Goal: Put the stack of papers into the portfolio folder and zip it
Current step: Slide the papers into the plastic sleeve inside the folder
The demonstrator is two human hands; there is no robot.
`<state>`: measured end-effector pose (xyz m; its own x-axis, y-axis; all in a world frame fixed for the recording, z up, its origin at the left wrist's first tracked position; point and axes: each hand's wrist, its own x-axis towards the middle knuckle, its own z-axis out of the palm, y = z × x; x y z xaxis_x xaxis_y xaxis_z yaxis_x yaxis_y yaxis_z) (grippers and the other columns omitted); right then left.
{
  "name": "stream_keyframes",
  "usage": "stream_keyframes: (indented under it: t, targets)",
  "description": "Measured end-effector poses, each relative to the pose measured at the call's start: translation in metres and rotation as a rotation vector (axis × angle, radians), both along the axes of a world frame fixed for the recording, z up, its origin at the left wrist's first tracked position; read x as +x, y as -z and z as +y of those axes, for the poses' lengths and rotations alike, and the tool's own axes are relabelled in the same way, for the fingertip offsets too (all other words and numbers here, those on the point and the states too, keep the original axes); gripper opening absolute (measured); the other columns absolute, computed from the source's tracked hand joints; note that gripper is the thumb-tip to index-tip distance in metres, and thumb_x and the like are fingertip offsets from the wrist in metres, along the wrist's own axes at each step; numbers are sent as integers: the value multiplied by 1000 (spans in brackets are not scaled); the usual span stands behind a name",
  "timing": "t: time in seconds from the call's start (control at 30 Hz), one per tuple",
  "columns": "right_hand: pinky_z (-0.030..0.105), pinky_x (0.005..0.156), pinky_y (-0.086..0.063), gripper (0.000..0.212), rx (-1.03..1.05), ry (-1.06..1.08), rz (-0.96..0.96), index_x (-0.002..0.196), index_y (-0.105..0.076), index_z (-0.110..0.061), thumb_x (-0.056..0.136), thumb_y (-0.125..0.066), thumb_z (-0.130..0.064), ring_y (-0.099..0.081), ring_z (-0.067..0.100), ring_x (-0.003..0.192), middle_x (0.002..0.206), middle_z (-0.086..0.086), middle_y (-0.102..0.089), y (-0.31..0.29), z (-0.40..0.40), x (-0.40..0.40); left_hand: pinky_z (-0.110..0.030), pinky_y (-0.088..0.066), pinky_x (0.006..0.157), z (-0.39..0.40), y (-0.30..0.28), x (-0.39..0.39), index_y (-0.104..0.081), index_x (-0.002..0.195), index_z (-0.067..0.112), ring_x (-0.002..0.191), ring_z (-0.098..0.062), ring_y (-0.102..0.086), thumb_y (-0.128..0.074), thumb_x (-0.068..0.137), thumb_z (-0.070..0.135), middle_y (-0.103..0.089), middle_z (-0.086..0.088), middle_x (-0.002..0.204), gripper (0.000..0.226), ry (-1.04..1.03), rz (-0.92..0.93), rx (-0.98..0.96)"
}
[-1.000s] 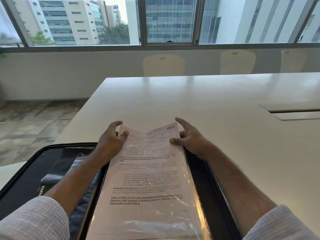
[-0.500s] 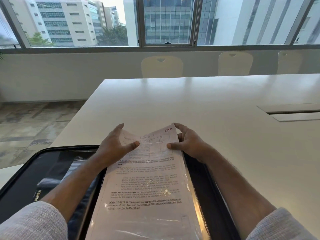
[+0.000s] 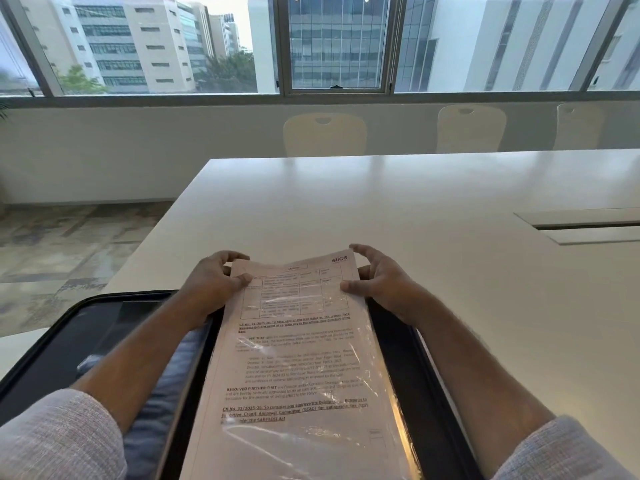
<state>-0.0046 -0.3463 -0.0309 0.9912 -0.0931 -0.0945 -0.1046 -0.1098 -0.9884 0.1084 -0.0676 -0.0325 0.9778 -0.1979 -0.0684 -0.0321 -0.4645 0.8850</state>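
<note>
The stack of papers (image 3: 298, 368), printed sheets under a shiny clear plastic cover, lies over the right half of the open black portfolio folder (image 3: 79, 327) at the table's near edge. My left hand (image 3: 211, 285) grips the stack's far left corner, thumb on top. My right hand (image 3: 384, 285) holds the far right corner with the thumb pressed on the page and the fingers curled behind. The far edge of the stack is slightly lifted and bowed. The folder's zip runs along its black rim; the slider is not visible.
The large white table (image 3: 398, 209) stretches ahead, with a recessed cable hatch (image 3: 585, 225) at the right. Three pale chairs (image 3: 325, 133) stand along its far side below the windows. The table's left edge drops to patterned floor (image 3: 62, 244).
My left thumb has slid back from the middle of the page toward the left edge. The stack and both hands stay near the folder's far edge, with only small shifts.
</note>
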Motion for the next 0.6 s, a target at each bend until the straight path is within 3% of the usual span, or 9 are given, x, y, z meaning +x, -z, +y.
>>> stream_keyframes:
  t: [0.13, 0.2, 0.27, 0.37, 0.47, 0.53, 0.6]
  targets:
    - [45, 86, -58, 79, -26, 54, -31, 142, -39, -14, 75, -80, -2, -71, 33, 83, 80, 15, -66, 2, -1, 2, -25, -57, 61, 11, 2, 6, -68, 93, 26, 75, -17, -73, -74, 86, 7, -74, -3, 85, 21, -8, 1, 98]
    - [43, 82, -59, 74, -25, 69, -36, 136, -44, -14, 73, -82, -4, -71, 30, 78, 79, 15, -66, 3, -1, 3, -31, -58, 72, 12, 4, 7, -69, 90, 25, 81, -18, -72, -72, 88, 9, -75, 0, 87, 16, -27, -10, 161]
    - [43, 80, -60, 68, -14, 63, -36, 130, -47, -16, 73, -83, -6, -72, 33, 80, 81, 16, -67, 3, -3, 2, -28, -56, 71, 11, 6, 8, -69, 87, 27, 84, -15, -71, -69, 89, 13, -74, 5, 88, 14, -29, -23, 210]
    - [44, 81, -59, 58, 23, 21, -38, 127, -48, -16, 78, -77, -1, -71, 34, 78, 80, 11, -71, 2, -7, 1, -27, -52, 68, 7, 5, 5, -67, 107, 28, 87, -14, -68, -64, 89, 14, -71, 7, 100, 23, 0, -42, 242]
    - [44, 79, -51, 49, 45, 36, -52, 123, -50, -10, 81, -64, 9, -60, 27, 68, 73, 4, -70, 2, -7, 0, -41, -46, 97, -3, 5, 3, -59, 128, 32, 106, -18, -61, -66, 88, 30, -63, 6, 124, 41, 26, -155, 400]
    - [44, 77, -47, 45, 54, 49, -62, 120, -51, -6, 81, -59, 13, -54, 26, 68, 72, 5, -68, 3, -6, 1, -42, -34, 101, -15, 3, 0, -59, 130, 34, 119, -19, -54, -64, 88, 42, -58, 7, 135, 43, 45, -281, 564]
    - [43, 76, -46, 44, 64, 50, -70, 120, -50, -3, 81, -57, 15, -52, 26, 68, 72, 6, -65, 3, -5, 0, -43, -29, 102, -31, -1, -4, -59, 130, 34, 126, -20, -50, -61, 88, 51, -54, 6, 142, 45, 121, -361, 607]
